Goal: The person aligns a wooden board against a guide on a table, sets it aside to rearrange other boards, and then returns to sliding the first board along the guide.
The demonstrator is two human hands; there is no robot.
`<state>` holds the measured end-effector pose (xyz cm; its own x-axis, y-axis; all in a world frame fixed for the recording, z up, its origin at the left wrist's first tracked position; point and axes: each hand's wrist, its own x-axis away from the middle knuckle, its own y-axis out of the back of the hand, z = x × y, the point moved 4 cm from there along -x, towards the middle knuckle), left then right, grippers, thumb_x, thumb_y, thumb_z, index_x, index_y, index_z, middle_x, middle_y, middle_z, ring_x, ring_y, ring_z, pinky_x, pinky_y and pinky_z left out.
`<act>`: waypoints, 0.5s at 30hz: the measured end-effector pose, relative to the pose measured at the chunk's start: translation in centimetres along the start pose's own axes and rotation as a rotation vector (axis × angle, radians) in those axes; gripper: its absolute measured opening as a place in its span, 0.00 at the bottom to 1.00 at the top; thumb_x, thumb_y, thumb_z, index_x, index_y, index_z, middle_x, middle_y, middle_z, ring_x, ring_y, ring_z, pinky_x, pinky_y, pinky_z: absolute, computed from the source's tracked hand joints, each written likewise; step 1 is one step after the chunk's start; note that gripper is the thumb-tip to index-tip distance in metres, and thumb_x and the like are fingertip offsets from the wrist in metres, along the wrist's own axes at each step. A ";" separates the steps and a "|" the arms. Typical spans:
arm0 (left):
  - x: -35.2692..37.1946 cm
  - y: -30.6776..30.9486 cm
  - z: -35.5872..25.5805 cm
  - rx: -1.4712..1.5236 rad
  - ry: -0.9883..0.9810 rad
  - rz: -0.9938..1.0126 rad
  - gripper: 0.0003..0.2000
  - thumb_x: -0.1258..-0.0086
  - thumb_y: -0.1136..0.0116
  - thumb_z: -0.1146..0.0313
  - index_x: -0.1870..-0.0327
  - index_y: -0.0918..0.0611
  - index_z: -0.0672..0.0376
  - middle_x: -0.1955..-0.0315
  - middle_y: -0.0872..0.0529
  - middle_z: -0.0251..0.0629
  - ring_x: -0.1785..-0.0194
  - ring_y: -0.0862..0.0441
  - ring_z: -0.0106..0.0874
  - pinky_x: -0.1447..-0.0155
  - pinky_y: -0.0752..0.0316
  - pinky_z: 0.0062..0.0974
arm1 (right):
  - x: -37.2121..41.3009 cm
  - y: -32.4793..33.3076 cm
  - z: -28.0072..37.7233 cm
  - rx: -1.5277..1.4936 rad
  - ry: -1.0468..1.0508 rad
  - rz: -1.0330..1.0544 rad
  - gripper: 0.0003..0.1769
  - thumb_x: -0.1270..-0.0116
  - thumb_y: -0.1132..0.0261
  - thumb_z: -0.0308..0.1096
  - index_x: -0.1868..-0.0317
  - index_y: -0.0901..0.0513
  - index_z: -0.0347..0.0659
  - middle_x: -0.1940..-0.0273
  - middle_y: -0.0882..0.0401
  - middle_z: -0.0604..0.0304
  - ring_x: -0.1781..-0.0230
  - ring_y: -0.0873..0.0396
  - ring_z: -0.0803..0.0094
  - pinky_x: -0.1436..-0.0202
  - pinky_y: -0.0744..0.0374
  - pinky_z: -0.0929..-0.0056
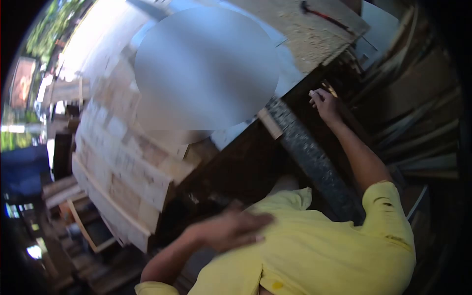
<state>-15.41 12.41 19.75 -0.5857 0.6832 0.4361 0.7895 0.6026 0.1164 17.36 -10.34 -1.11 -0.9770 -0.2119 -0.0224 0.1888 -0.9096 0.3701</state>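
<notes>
My left hand (233, 228) is smeared by motion in front of the yellow shirt (314, 246), its fingers stretched out and nothing visible in them. Further up and to the right, my right hand (324, 104) hangs in the air beside the worktable's edge. Its fingers are curled together, with a pale tip at the thumb side too small to identify. Between the hands runs a dark, speckled beam (314, 157), and a short wooden piece (270, 124) lies against its upper end.
A red-handled hammer (327, 17) lies on a board (307, 42) with wood shavings. Joined wooden planks (123, 167) stand at the left, near a wooden frame (88, 228). Long wood strips (418, 123) are at the right. A large blurred oval hides the upper middle.
</notes>
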 end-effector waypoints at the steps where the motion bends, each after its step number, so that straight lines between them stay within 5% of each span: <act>1: 2.4 -1.0 4.8 -0.681 0.378 -0.029 0.26 0.24 0.50 0.50 0.34 0.24 0.60 0.37 0.23 0.46 0.28 0.33 0.44 0.24 0.50 0.56 | 2.4 -1.7 3.2 0.007 0.009 0.077 0.16 0.28 0.37 0.42 0.67 0.19 0.36 0.79 0.23 0.65 0.78 0.24 0.80 0.71 0.25 0.74; 2: 5.7 -2.2 8.7 -1.007 0.620 -0.147 0.24 0.25 0.50 0.49 0.40 0.20 0.59 0.43 0.18 0.45 0.31 0.29 0.39 0.26 0.44 0.51 | 5.1 -3.8 6.6 0.054 0.026 0.194 0.16 0.28 0.37 0.42 0.66 0.18 0.36 0.78 0.21 0.64 0.78 0.24 0.80 0.72 0.25 0.74; 4: 9.8 -2.9 7.4 -0.533 0.312 -0.492 0.22 0.26 0.47 0.51 0.43 0.18 0.59 0.44 0.18 0.46 0.34 0.26 0.40 0.29 0.37 0.47 | 9.8 -7.6 12.3 0.115 0.082 0.340 0.16 0.28 0.37 0.42 0.65 0.18 0.36 0.76 0.20 0.64 0.78 0.23 0.79 0.72 0.25 0.75; 5: 11.7 -3.9 6.7 -0.496 0.322 -0.532 0.22 0.26 0.47 0.51 0.43 0.18 0.59 0.44 0.18 0.46 0.34 0.26 0.40 0.29 0.37 0.47 | 13.2 -9.9 14.2 0.179 -0.013 0.586 0.16 0.28 0.38 0.42 0.63 0.16 0.37 0.74 0.19 0.64 0.76 0.22 0.80 0.71 0.24 0.76; 7: 14.4 -5.0 4.0 0.065 -0.014 -0.760 0.19 0.30 0.39 0.57 0.45 0.18 0.60 0.44 0.17 0.45 0.36 0.24 0.41 0.32 0.33 0.44 | 19.2 -14.4 16.1 0.315 -0.148 1.033 0.15 0.28 0.37 0.43 0.59 0.15 0.38 0.69 0.17 0.62 0.73 0.21 0.78 0.69 0.23 0.76; 9: 15.6 -6.0 0.3 -0.276 -0.344 -0.964 0.21 0.37 0.34 0.66 0.42 0.20 0.60 0.42 0.18 0.45 0.38 0.21 0.44 0.33 0.30 0.43 | 24.2 -19.5 13.8 0.440 -0.139 1.439 0.18 0.31 0.34 0.46 0.53 0.14 0.39 0.63 0.14 0.58 0.69 0.18 0.75 0.66 0.20 0.73; 10: 16.0 -6.1 -3.5 -0.189 -0.602 -1.012 0.21 0.40 0.33 0.68 0.44 0.19 0.60 0.44 0.17 0.45 0.39 0.21 0.44 0.33 0.31 0.43 | 26.5 -22.4 13.2 0.472 -0.183 1.545 0.21 0.31 0.35 0.48 0.53 0.14 0.38 0.62 0.14 0.57 0.66 0.17 0.71 0.63 0.18 0.69; 11: 15.4 -7.6 -6.6 -0.088 -0.850 -0.975 0.21 0.39 0.35 0.62 0.45 0.19 0.61 0.44 0.19 0.46 0.38 0.24 0.46 0.31 0.34 0.45 | 29.3 -25.5 12.7 0.508 -0.223 1.655 0.23 0.31 0.37 0.50 0.53 0.15 0.36 0.60 0.14 0.56 0.64 0.15 0.67 0.61 0.16 0.65; 12: 14.8 -9.8 -9.1 -0.050 -1.230 -1.049 0.23 0.35 0.35 0.57 0.45 0.21 0.63 0.42 0.23 0.50 0.32 0.32 0.50 0.32 0.35 0.48 | 31.3 -28.6 9.8 0.638 -0.441 1.632 0.25 0.30 0.38 0.51 0.50 0.16 0.34 0.58 0.14 0.57 0.57 0.16 0.65 0.47 0.18 0.62; 13: 14.1 -10.8 -9.6 -0.090 -1.225 -1.107 0.23 0.35 0.35 0.57 0.45 0.21 0.63 0.42 0.23 0.50 0.32 0.32 0.50 0.32 0.35 0.48 | 33.0 -31.5 8.2 0.876 -0.410 1.597 0.26 0.31 0.38 0.50 0.46 0.17 0.35 0.52 0.14 0.54 0.48 0.17 0.62 0.37 0.23 0.60; 14: 12.6 -11.2 -9.3 0.044 -1.177 -0.800 0.25 0.30 0.43 0.53 0.40 0.23 0.63 0.40 0.24 0.52 0.32 0.32 0.50 0.30 0.37 0.45 | 34.0 -36.1 0.3 1.145 0.367 1.613 0.27 0.31 0.39 0.50 0.42 0.18 0.38 0.44 0.17 0.50 0.43 0.19 0.58 0.36 0.23 0.59; 15: 11.5 -11.8 -7.8 0.178 -1.099 -0.490 0.28 0.26 0.50 0.48 0.36 0.25 0.63 0.39 0.24 0.54 0.32 0.31 0.50 0.28 0.39 0.43 | 35.3 -36.5 2.4 1.268 0.387 1.555 0.26 0.31 0.41 0.50 0.40 0.18 0.42 0.39 0.21 0.48 0.38 0.23 0.53 0.34 0.25 0.57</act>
<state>-30.02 9.90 30.38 -0.7263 0.3006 -0.6181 0.4555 0.8840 -0.1052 -24.30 16.28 -13.18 0.0062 -0.6087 0.7934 0.3436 0.7464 0.5699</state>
